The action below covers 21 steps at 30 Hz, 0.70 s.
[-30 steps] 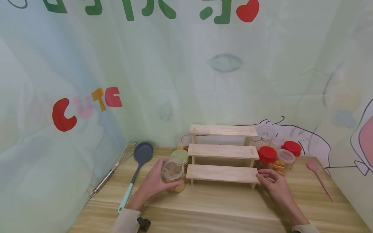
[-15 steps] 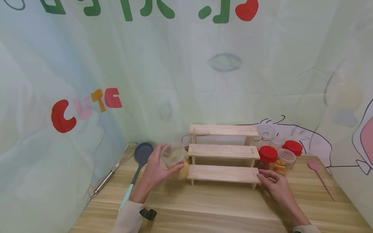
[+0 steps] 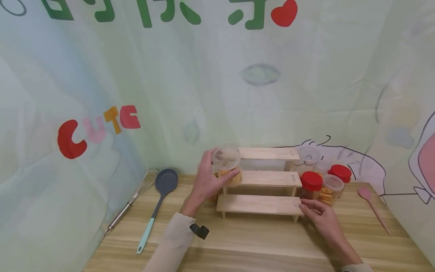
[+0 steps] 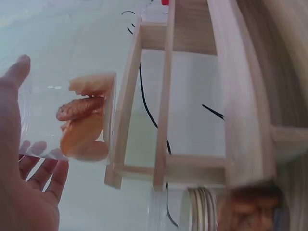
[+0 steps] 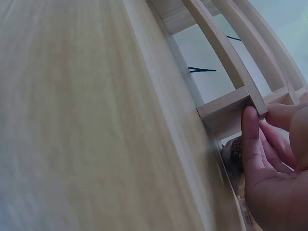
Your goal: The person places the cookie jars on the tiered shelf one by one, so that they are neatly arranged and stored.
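My left hand (image 3: 205,180) grips a clear plastic jar (image 3: 227,158) in the head view, fingers behind it and thumb across its front. Pale orange snack pieces (image 4: 84,130) sit in the jar's bottom, seen in the left wrist view. The jar is raised at the left end of a three-step wooden rack (image 3: 259,204), overlapping its top and middle boards. With thumb and fingers, my right hand (image 3: 321,216) holds the right end of the lowest board; the right wrist view shows the fingertips (image 5: 250,115) at that board's corner.
Right of the rack stand jars with red lids (image 3: 311,181) and a clear-topped jar (image 3: 331,189) of snacks. A whisk (image 3: 130,202) and a slotted spatula (image 3: 159,198) lie at the left, a pink spoon (image 3: 372,207) at the right. Another jar (image 4: 240,209) stands by the rack's left end.
My left hand has carried the jar up and to the right, from in front of the jars at the left to over the rack's left end. The right hand stays put.
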Tool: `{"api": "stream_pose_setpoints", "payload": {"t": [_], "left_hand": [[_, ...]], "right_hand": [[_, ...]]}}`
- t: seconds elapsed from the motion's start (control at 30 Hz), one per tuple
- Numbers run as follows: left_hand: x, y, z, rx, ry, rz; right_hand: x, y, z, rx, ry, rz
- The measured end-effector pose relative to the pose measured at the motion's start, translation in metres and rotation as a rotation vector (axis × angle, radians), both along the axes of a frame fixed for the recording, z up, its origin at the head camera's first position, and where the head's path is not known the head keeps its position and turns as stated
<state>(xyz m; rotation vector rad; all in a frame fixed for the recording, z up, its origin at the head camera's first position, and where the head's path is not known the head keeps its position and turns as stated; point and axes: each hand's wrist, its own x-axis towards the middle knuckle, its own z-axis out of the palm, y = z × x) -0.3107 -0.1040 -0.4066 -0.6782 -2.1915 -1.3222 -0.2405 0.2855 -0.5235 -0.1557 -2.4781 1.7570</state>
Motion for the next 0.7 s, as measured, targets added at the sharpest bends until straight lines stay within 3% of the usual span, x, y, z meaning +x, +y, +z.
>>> {"api": "stream_pose_setpoints", "payload": {"t": [0.33,0.5,0.7], "left_hand": [[-0.024,0.052,0.02,0.086,-0.028,0.036],[-0.038,0.07,0.022,0.111,-0.046,0.032],[-0.054,0.086,0.021,0.148,-0.148,0.072]], "right_hand": [[-0.002,0.001,0.002,0.004,-0.048,-0.011],[-0.001,0.0,0.002,-0.005,-0.034,-0.01],[-0.002,0.0,0.001,-0.034,-0.031,-0.011]]}}
